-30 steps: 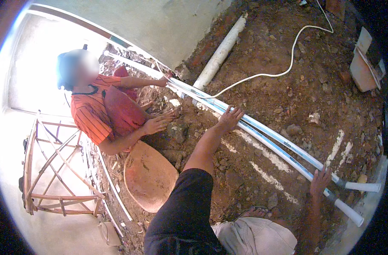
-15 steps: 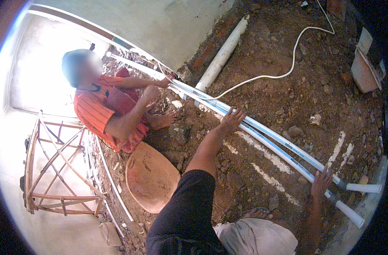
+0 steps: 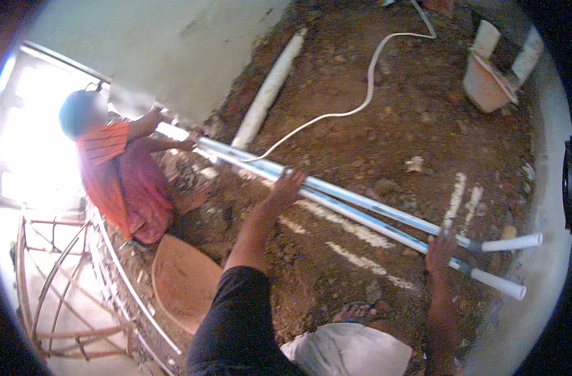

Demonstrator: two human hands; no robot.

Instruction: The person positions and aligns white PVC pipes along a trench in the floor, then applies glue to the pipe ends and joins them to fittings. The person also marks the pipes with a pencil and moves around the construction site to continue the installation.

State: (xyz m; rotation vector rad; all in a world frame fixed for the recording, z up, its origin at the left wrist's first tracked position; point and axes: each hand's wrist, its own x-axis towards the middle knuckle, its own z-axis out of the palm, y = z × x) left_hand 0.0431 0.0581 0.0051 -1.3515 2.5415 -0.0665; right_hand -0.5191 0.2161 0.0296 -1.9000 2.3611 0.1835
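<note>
Two long white PVC pipes (image 3: 367, 218) with blue stripes run side by side over the dirt, from the upper left to the lower right. My left hand (image 3: 290, 185) is wrapped over both pipes near their middle. My right hand (image 3: 441, 252) grips them close to their right end, with its fingers reaching over toward the farther pipe. Past it, each pipe has a grey joint and a short, angled white end piece (image 3: 499, 283). A co-worker (image 3: 120, 182) in an orange shirt crouches at the left, with hands at the far end of the pipes.
A thicker white pipe (image 3: 270, 91) lies in the soil beyond, beside a thin white hose (image 3: 368, 88). An orange-brown pan (image 3: 187, 282) stands at lower left, near a wooden frame (image 3: 79, 282). A dusty bucket-like container (image 3: 486, 84) sits by the right wall.
My view has shifted, so the scene sits farther left. The co-worker has leaned toward the pipes' far end and reached out an arm. My left hand's fingers have drawn closer together over the pipes.
</note>
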